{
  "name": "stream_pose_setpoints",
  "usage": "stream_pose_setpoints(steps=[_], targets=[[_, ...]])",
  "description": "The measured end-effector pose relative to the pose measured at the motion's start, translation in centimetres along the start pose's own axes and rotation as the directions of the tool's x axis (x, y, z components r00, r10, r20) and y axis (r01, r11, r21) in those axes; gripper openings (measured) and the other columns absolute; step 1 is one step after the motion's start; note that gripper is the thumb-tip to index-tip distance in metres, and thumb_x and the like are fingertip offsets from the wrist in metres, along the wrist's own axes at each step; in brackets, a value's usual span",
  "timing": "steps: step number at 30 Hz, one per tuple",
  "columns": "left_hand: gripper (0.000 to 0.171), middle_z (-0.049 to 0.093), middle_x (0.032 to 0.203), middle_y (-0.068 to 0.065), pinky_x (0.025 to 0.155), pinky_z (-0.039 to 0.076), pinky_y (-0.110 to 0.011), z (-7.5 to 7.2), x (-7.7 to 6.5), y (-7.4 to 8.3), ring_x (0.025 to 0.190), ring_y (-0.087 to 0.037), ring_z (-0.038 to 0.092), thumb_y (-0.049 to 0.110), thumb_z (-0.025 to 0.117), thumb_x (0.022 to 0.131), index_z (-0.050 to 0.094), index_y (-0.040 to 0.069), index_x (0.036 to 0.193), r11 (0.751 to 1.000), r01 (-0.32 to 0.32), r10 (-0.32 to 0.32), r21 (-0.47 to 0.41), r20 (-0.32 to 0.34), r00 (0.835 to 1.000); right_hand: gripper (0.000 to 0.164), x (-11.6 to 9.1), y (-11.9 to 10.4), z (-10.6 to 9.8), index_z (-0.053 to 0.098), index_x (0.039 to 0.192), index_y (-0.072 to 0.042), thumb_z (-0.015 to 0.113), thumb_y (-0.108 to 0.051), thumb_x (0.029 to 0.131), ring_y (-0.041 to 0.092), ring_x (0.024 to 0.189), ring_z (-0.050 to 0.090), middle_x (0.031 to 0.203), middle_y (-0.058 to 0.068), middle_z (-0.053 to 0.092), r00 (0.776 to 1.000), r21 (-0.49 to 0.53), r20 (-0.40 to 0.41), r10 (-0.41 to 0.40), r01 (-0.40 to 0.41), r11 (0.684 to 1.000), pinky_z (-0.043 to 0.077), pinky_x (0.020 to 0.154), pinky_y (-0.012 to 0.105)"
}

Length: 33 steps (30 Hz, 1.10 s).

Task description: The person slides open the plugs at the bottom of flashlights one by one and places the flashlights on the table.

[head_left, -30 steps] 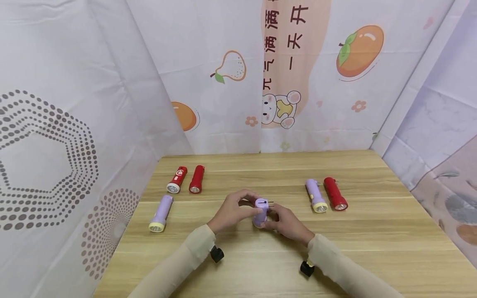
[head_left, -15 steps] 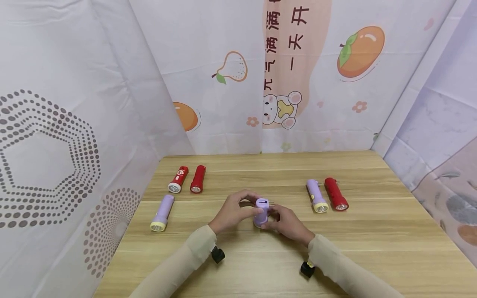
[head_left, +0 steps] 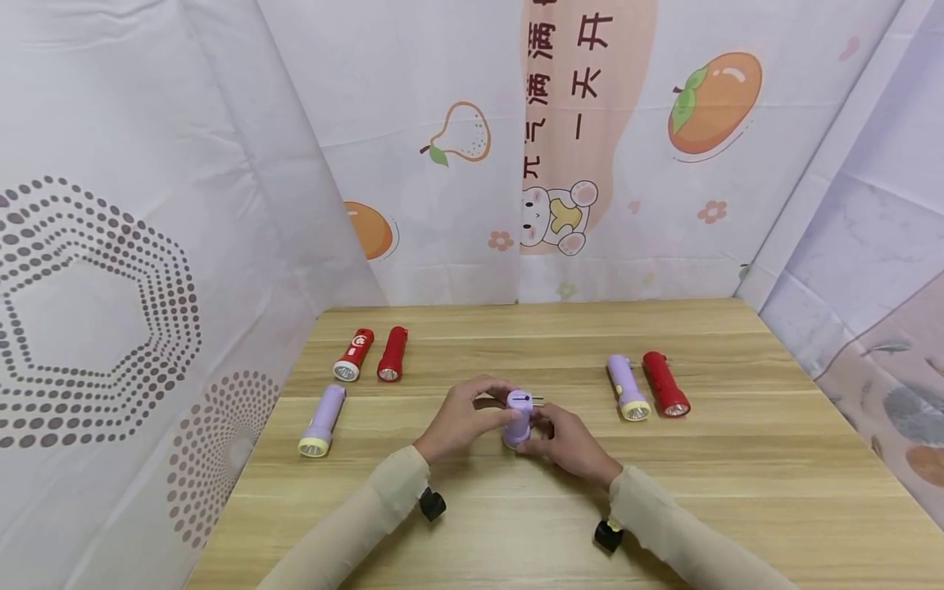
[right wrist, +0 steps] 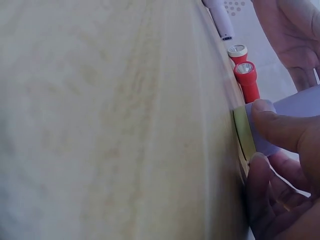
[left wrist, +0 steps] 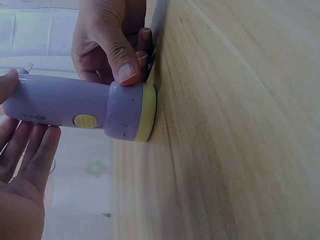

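Observation:
A purple flashlight (head_left: 519,424) with a yellow rim stands upright, head down, on the wooden table. My left hand (head_left: 465,416) holds its upper end between thumb and fingers. Low on the other side, my right hand (head_left: 568,442) grips the flashlight's head. Two thin metal prongs (head_left: 538,401) stick out near the top, pointing right. In the left wrist view, a yellow switch (left wrist: 85,121) shows on the purple body, and the yellow rim (left wrist: 146,112) meets the tabletop. The right wrist view has my right thumb (right wrist: 275,122) on the purple head, just above the rim.
Left on the table (head_left: 472,524) lie a purple flashlight (head_left: 322,418), a red flashlight with a white head (head_left: 354,355) and an all-red one (head_left: 393,355). To the right lie another purple flashlight (head_left: 627,387) and a red one (head_left: 665,383). Printed curtains (head_left: 627,246) surround the table.

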<state>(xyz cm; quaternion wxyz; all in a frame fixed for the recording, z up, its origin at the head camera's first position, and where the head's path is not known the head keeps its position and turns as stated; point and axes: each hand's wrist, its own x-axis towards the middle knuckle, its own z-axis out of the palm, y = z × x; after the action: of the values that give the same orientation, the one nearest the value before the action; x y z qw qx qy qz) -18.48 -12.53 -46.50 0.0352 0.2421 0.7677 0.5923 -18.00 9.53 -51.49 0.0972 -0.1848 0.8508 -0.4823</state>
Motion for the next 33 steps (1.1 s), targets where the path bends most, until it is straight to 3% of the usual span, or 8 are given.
stream_pose_setpoints(steps=[9, 16, 24, 33], targets=[[0.035, 0.064, 0.111, 0.004, 0.090, 0.050, -0.040, 0.5, 0.5, -0.4, 0.098, -0.018, 0.063, 0.027, 0.075, 0.083, 0.065, 0.020, 0.116, 1.000, 0.007, -0.007, -0.003, -0.024, 1.000, 0.048, -0.4, 0.1, -0.1, 0.061, 0.118, -0.015, 0.079, -0.035, 0.078, 0.013, 0.059, 0.054, 0.083, 0.003, 0.060, 1.000, 0.036, 0.021, 0.023, -0.024, 0.999, 0.047, 0.048, 0.027], [0.036, 0.065, 0.108, 0.006, 0.087, 0.052, -0.030, 0.4, 1.3, -0.3, 0.098, -0.015, 0.063, 0.034, 0.074, 0.083, 0.066, 0.023, 0.116, 1.000, 0.015, -0.015, 0.006, -0.039, 0.999, 0.047, -0.6, -0.1, -0.3, 0.061, 0.119, -0.012, 0.076, -0.035, 0.081, 0.012, 0.059, 0.055, 0.079, 0.002, 0.062, 1.000, 0.060, 0.022, 0.019, -0.020, 0.998, 0.048, 0.047, 0.028], [0.035, 0.066, 0.108, 0.002, 0.085, 0.052, -0.029, 0.5, 2.4, -0.7, 0.097, -0.018, 0.062, 0.034, 0.073, 0.084, 0.066, 0.020, 0.116, 1.000, 0.003, -0.004, -0.008, -0.055, 0.998, 0.047, -0.7, -0.2, -0.7, 0.062, 0.116, -0.011, 0.076, -0.039, 0.080, 0.015, 0.063, 0.056, 0.079, 0.005, 0.063, 0.999, 0.102, 0.021, 0.040, -0.042, 0.994, 0.049, 0.048, 0.029], [0.032, 0.067, 0.106, 0.004, 0.085, 0.052, -0.030, 0.8, 3.3, -0.7, 0.100, -0.015, 0.062, 0.031, 0.073, 0.085, 0.067, 0.019, 0.115, 0.994, 0.111, -0.112, -0.007, -0.094, 0.989, 0.050, -0.9, -0.3, -1.3, 0.062, 0.116, -0.008, 0.076, -0.039, 0.080, 0.019, 0.064, 0.059, 0.084, 0.006, 0.064, 0.996, 0.132, 0.023, 0.082, -0.084, 0.988, 0.052, 0.050, 0.033]])
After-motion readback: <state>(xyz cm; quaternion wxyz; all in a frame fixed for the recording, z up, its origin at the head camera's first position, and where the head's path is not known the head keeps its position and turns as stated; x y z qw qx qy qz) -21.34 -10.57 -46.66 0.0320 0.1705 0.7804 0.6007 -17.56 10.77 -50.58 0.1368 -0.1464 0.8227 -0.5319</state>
